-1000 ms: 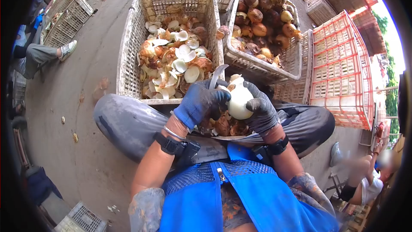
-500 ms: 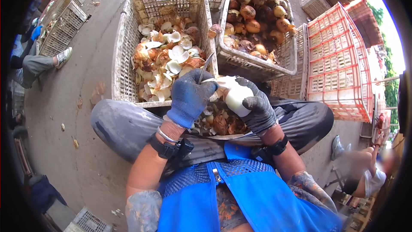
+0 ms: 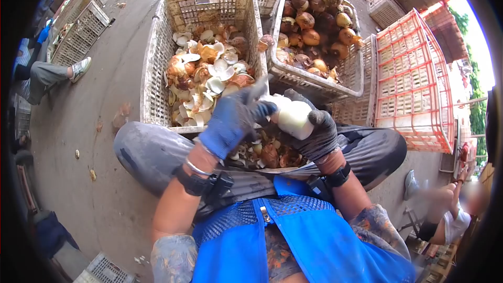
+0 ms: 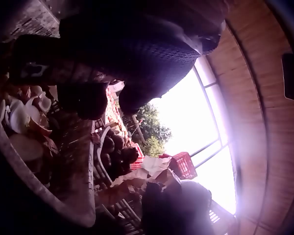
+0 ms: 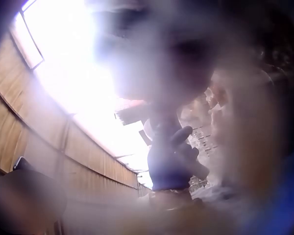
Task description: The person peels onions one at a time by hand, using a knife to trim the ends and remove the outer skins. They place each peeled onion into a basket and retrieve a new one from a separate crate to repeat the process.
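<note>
At centre frame, a gloved right hand (image 3: 320,132) curls round a peeled onion (image 3: 294,118), likely firm, slick and best held about its middle, while the blurred left hand (image 3: 229,121) grips an apparent knife (image 3: 258,89).

room: above hands (image 3: 230,120) | low ahead: peel crate (image 3: 181,129), onion crate (image 3: 314,84) bar way | sides: knees (image 3: 139,149)
</note>
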The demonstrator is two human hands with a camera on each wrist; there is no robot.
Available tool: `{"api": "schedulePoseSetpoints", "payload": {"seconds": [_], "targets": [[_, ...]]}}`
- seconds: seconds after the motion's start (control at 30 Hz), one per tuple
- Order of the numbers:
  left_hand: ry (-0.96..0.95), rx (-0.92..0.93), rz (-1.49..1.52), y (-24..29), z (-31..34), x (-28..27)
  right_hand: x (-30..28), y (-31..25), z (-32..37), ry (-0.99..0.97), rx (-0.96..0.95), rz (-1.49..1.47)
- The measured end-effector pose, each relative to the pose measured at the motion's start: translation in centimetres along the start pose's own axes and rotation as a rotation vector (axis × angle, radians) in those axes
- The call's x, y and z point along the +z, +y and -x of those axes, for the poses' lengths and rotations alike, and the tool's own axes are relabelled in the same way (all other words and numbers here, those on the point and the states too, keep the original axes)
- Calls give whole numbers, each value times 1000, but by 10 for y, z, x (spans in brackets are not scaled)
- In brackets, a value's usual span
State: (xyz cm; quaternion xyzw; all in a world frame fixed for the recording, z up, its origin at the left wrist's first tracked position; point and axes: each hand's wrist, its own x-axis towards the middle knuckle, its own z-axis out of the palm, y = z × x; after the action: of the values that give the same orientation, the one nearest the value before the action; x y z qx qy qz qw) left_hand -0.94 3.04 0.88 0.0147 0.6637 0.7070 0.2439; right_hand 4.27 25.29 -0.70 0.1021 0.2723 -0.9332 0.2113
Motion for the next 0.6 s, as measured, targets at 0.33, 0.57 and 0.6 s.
{"api": "schedulePoseSetpoints", "payload": {"seconds": [0.33,0.57,0.6], "targets": [[129,616,-532,3,14,26,4,-4,11,151,-89,616],[395,370,-329,-27,-16,-14,-11,-5,12,49,-68,62],[443,514,-578,-32,-25,-27,-12,-7,14,38,-14,-45]]}}
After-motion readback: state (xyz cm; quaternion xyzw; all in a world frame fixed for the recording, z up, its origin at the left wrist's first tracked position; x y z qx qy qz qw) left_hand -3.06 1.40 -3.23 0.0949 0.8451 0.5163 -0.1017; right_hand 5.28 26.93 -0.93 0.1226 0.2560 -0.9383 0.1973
